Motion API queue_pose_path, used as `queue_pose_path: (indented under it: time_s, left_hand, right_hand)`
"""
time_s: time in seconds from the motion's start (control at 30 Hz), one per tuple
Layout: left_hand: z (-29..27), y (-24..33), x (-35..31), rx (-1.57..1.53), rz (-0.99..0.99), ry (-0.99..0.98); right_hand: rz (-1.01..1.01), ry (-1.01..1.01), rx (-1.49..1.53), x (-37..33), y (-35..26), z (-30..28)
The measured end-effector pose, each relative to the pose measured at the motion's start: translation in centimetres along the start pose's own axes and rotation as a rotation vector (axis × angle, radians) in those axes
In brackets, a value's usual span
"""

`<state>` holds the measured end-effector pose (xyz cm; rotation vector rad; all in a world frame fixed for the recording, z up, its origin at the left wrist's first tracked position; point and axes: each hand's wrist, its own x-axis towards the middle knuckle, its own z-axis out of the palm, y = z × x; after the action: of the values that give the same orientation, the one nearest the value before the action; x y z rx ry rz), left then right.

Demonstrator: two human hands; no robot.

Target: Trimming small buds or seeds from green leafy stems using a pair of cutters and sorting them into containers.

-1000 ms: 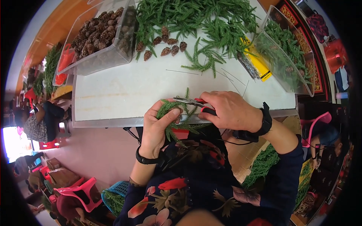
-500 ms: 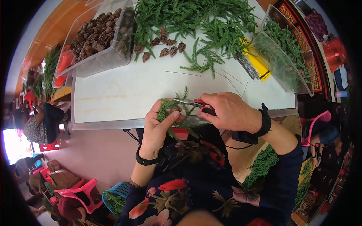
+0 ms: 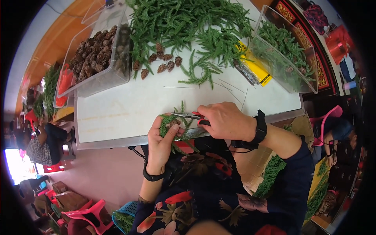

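My left hand [image 3: 158,144] is closed round an artificial pine sprig [image 3: 166,118], with a brown pine cone [image 3: 173,123] set among its needles under my thumb. In my right hand [image 3: 233,122] is a pair of pliers [image 3: 203,122] with red and black handles. Their narrow metal jaws point left across the upper part of the sprig, just above the cone. Whether the jaws grip a wire there is too small to tell. Both hands are over the near edge of the white table [image 3: 129,113].
Several loose pine cones [image 3: 161,68] and thin wires [image 3: 179,87] lie beyond my hands. Behind them is a heap of green sprigs [image 3: 188,19]. Clear bins stand left [image 3: 105,81] and right [image 3: 315,74], near a yellow packet [image 3: 258,68]. Other people sit at both sides.
The whole view has shifted and tilted slightly. My hands, the sprig and the pliers keep nearly the same positions relative to each other.
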<state>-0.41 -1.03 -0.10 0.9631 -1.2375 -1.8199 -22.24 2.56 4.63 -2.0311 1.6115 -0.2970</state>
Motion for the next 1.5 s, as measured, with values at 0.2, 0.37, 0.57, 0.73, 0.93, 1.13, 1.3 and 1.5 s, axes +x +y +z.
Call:
queue_pose_path:
  time_s: [0.2, 0.37, 0.57, 0.73, 0.93, 1.13, 1.3, 1.5]
  left_hand:
    - [0.1, 0.8, 0.2, -0.058, -0.041, 0.005]
    - [-0.2, 0.9, 0.0, -0.140, -0.081, -0.062]
    - [0.0, 0.6, -0.2, -0.119, -0.070, -0.067]
    - [0.3, 0.4, -0.2, -0.014, -0.025, -0.030]
    - [0.2, 0.3, -0.3, 0.027, -0.004, -0.033]
    - [-0.6, -0.1, -0.2, 0.028, -0.013, 0.022]
    - [-1.2, 0.2, -0.1, -0.080, -0.033, 0.074]
    - [-1.1, 0.1, -0.3, -0.206, -0.073, 0.033]
  right_hand:
    - [-0.024, 0.092, 0.072, -0.2, 0.5, 0.1]
    - [-0.074, 0.121, 0.132, -0.1, 0.4, -0.1]
    - [-0.016, 0.025, 0.107, 0.1, 0.3, 0.1]
    - [-0.006, 0.064, 0.096, 0.0, 0.4, 0.6]
    - [0.060, 0.015, 0.098, 0.2, 0.1, 0.6]
    - [0.064, 0.075, 0.224, -0.3, 1.1, 0.8]
    - [0.112, 0.365, -0.088, -0.3, 3.1, 2.8]
    - [0.130, 0.432, -0.240, 0.8, 3.9, 3.6]
